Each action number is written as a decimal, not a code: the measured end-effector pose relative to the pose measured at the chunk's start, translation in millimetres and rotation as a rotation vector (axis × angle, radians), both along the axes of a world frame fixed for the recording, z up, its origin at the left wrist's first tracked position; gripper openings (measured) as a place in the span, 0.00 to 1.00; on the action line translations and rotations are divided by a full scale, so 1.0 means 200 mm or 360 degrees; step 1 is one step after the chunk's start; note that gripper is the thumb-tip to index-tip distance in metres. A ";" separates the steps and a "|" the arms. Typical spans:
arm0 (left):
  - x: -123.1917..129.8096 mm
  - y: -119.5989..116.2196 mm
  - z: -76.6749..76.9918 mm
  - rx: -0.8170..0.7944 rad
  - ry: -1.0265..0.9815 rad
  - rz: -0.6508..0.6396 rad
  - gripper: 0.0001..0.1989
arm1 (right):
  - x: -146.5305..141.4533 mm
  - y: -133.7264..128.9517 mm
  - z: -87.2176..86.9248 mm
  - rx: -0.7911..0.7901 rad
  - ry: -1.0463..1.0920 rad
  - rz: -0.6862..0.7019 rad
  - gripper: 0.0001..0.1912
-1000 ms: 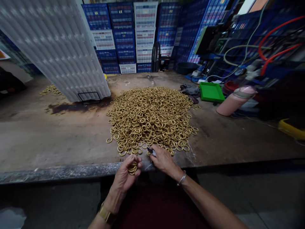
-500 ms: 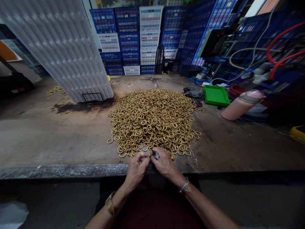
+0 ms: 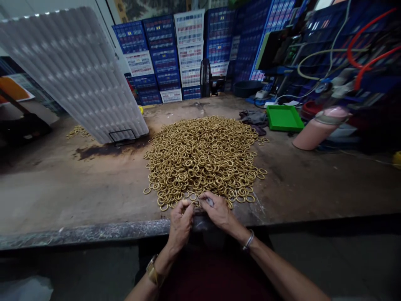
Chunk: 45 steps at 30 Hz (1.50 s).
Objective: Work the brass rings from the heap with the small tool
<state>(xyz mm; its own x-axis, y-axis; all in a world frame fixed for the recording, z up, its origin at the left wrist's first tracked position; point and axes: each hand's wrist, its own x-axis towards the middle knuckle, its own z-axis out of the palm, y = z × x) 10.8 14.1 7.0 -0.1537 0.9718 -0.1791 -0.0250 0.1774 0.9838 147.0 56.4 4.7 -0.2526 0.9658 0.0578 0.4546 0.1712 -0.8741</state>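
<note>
A broad heap of brass-coloured rings (image 3: pixel 203 154) lies on the worktable, with its near edge just beyond my hands. My left hand (image 3: pixel 181 221) is closed, thumb against fingers, pinching a brass ring (image 3: pixel 195 203) at the fingertips. Beside it, my right hand (image 3: pixel 217 212) is wrapped round a small grey tool (image 3: pixel 209 202); most of it is hidden by the fingers, so its exact kind cannot be made out. The fingertips of both hands are close together but apart, above the table's front edge.
A tall stack of ribbed white trays (image 3: pixel 78 75) leans on a wire stand (image 3: pixel 122 137) at left. A green tray (image 3: pixel 284 118), a pink bottle (image 3: pixel 319 129) and a dark cloth (image 3: pixel 253 118) are at right. Blue and white crates (image 3: pixel 163 54) rise behind the table (image 3: pixel 62 188).
The view has tilted and shifted slightly. My hands have drawn a little apart, and the tool's dark tip, plain before, is now mostly hidden at my right fingers.
</note>
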 end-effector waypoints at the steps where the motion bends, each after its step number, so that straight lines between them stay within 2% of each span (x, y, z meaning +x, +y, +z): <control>1: 0.00 0.00 0.00 0.0015 0.0009 -0.0002 0.09 | -0.01 0.00 0.02 -0.0073 0.0090 -0.0004 0.09; 5: 0.01 0.00 0.01 0.0150 0.0121 -0.0049 0.09 | -0.05 -0.01 0.05 -0.0363 0.0352 0.0034 0.12; 7: 0.01 0.00 0.02 0.0127 0.0109 -0.0083 0.10 | -0.06 -0.01 0.05 -0.0453 0.0423 0.0016 0.13; 12: 0.01 -0.01 0.03 -0.0223 -0.0260 -0.0238 0.14 | -0.08 0.00 0.01 -0.0442 0.0402 -0.0064 0.12; 15: 0.00 -0.01 0.03 -0.0251 -0.0513 -0.0272 0.15 | -0.08 0.00 0.01 -0.0454 0.0451 -0.0040 0.12; 19: 0.01 -0.01 0.02 -0.0242 -0.0649 -0.0255 0.14 | -0.07 0.01 0.01 -0.0502 0.0512 -0.0010 0.11; 22: 0.01 -0.01 0.01 -0.0221 -0.0665 -0.0206 0.15 | -0.06 0.01 0.00 -0.0416 0.0405 -0.0087 0.10; 25: 0.01 -0.01 0.00 -0.0194 -0.0611 -0.0155 0.16 | -0.05 0.00 -0.01 -0.0157 0.0146 -0.0115 0.09; 28: 0.00 0.00 -0.01 -0.0154 -0.0517 -0.0134 0.16 | -0.04 -0.02 -0.02 0.0125 -0.0121 0.0097 0.08; 31: -0.01 0.00 -0.01 -0.0125 -0.0397 -0.0137 0.17 | -0.03 -0.04 -0.03 0.0259 -0.0274 0.0249 0.08; 39: -0.02 0.00 0.01 -0.0102 -0.0165 -0.0170 0.17 | -0.03 -0.04 -0.04 0.0287 -0.0467 0.0299 0.09; 45: -0.04 -0.05 0.05 -0.0071 -0.0228 -0.0237 0.17 | -0.03 -0.01 0.00 0.0234 -0.0628 0.0324 0.09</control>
